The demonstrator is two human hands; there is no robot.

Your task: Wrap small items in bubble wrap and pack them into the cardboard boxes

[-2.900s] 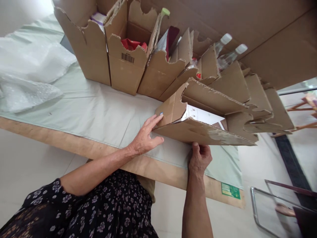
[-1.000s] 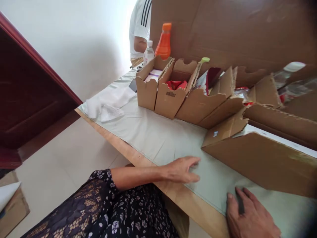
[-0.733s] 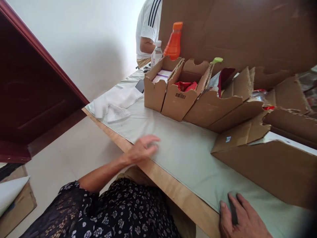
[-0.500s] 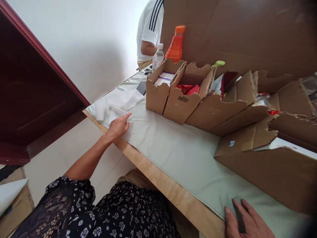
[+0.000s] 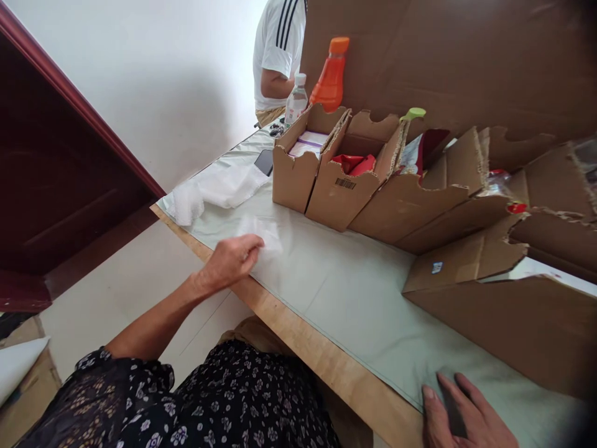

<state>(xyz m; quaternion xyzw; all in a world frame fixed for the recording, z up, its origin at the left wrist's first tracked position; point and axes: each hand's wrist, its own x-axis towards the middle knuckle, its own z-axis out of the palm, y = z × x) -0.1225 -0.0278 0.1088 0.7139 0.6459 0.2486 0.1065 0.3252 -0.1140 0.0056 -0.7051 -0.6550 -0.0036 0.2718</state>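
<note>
My left hand is closed on a clear bubble-wrap bag and holds it just above the pale green cloth near the table's front edge. More bubble wrap lies in a heap at the table's left end. My right hand rests flat on the cloth at the lower right, fingers spread, in front of a large torn cardboard box with a white item inside. A row of cut cardboard boxes stands along the back, holding packets and bottles.
A tall cardboard sheet rises behind the boxes. An orange bottle and a clear water bottle stand at the far end, near a person in a white striped shirt. A dark phone lies there. A dark red door is at left.
My left hand reached left to the bubble-wrap heap, closed on one piece and has drawn it back toward the middle. My right hand stayed flat on the cloth.
</note>
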